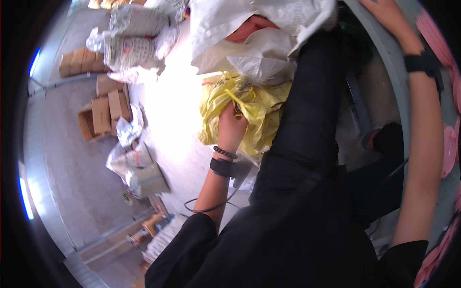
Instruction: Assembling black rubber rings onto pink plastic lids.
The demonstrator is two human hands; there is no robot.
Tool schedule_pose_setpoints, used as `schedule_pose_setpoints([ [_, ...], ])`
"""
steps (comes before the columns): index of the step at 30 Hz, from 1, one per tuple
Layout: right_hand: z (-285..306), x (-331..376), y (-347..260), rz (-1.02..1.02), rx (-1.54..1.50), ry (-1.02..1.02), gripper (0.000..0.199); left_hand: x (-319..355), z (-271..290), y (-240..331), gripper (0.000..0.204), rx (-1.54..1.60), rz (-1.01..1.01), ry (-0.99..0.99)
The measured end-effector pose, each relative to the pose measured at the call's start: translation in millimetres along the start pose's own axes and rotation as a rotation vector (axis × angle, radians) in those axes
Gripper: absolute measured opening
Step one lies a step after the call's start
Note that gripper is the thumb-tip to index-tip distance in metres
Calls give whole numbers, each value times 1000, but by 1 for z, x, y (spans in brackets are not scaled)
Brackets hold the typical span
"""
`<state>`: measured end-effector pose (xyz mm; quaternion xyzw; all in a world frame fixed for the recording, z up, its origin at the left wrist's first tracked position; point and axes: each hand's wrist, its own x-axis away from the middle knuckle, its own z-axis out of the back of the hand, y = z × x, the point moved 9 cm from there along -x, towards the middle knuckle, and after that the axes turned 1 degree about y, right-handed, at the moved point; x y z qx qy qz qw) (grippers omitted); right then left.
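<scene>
My left hand (232, 126) is closed on the gathered neck of a yellow woven sack (259, 105) that lies crumpled just beyond my dark trouser leg (307, 110). A bead bracelet and a black wrist strap sit on that forearm. Above the yellow sack lies a white woven sack (259, 29), open, with something reddish inside. My right arm reaches up along a grey curved rim (391, 72) at the right; my right hand (384, 12) rests on that rim at the top edge of the view, fingers partly cut off.
Cardboard boxes (103, 113) stand on the concrete floor at the left, more at the far left (79, 61). Filled white sacks (132, 36) are piled at the top. Smaller bags (139, 168) lie lower left. A black cable (206, 207) loops by my left elbow. Pink items (449, 149) line the right edge.
</scene>
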<state>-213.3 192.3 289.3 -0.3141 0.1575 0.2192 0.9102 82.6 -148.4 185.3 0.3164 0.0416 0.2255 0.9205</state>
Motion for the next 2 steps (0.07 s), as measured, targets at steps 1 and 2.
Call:
schedule_pose_setpoints([
  [1,5,-3,1,-32,6,28,40,-10,-5,11,38,101,-123,-47],
  [2,15,2,16,-76,66,24,41,-23,-30,29,44,229,-248,-137],
])
